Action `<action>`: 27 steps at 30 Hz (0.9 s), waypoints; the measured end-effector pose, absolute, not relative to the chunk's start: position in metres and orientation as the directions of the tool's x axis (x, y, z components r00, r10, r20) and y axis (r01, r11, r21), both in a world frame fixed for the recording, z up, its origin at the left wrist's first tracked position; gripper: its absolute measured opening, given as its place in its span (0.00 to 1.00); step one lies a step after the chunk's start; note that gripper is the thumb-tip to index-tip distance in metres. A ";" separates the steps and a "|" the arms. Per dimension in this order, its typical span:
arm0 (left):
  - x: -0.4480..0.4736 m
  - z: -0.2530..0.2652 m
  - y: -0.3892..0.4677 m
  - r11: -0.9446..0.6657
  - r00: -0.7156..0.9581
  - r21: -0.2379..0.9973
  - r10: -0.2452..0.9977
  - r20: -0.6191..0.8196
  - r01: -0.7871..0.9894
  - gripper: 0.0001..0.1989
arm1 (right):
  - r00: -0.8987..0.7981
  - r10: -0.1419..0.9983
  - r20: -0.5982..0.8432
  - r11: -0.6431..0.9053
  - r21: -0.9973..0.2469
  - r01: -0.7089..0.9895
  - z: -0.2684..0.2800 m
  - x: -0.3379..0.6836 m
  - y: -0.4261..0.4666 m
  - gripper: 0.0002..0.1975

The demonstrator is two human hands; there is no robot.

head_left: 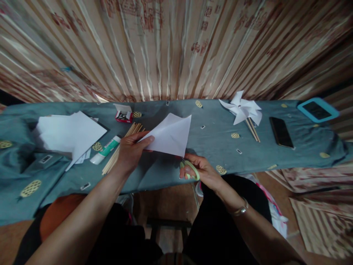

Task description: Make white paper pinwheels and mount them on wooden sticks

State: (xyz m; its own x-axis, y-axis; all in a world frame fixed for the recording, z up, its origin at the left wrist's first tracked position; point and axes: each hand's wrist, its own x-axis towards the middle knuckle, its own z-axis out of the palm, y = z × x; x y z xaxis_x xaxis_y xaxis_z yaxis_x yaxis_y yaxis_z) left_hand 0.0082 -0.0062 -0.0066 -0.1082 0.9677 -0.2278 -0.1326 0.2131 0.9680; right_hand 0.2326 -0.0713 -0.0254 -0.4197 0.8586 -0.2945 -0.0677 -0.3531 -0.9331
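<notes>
My left hand (135,149) pinches the left corner of a white paper sheet (172,134) that shows fold creases and is held above the cloth. In my right hand (202,167) is a pair of scissors (194,171) with pale green handles, my fingers through the loops. The scissors' blades meet the paper's lower right corner; most of their length is hidden. Thin wooden sticks (113,162) lie beneath and beside my left hand. Next to them rests a green and white glue stick (106,149).
Stacked white paper (60,132) lies at left. A small red box (124,115) of metal pins stands open behind the sticks. To the right are white paper pinwheels (241,106) on sticks, a black phone (281,131) and a blue-framed tablet (318,109). Curtains (165,48) hang behind.
</notes>
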 end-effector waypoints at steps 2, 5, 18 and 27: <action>0.009 -0.007 -0.007 0.217 -0.103 0.968 0.968 -0.230 -0.124 0.17 | -0.414 0.867 -0.276 -0.328 -0.943 -0.059 -0.024 0.233 -0.071 0.29; 0.009 -0.007 -0.007 0.209 -0.101 0.974 0.971 -0.217 -0.090 0.18 | -0.424 0.869 -0.255 -0.306 -0.950 -0.056 -0.022 0.232 -0.071 0.29; 0.010 -0.014 -0.009 0.217 -0.074 0.974 0.972 -0.222 -0.061 0.19 | -0.419 0.874 -0.246 -0.296 -0.953 -0.058 -0.021 0.229 -0.069 0.25; 0.012 -0.011 -0.010 0.231 -0.090 0.971 0.968 -0.235 -0.061 0.17 | -0.390 0.877 -0.280 -0.330 -0.942 -0.066 -0.022 0.229 -0.069 0.24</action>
State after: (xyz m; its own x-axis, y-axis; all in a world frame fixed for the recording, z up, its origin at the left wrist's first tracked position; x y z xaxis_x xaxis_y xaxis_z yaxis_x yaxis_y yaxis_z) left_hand 0.0120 -0.0096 -0.0109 -0.0897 0.9678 -0.2353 -0.0611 0.2305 0.9711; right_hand 0.2293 -0.0694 -0.0218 -0.3900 0.8773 -0.2797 -0.0660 -0.3296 -0.9418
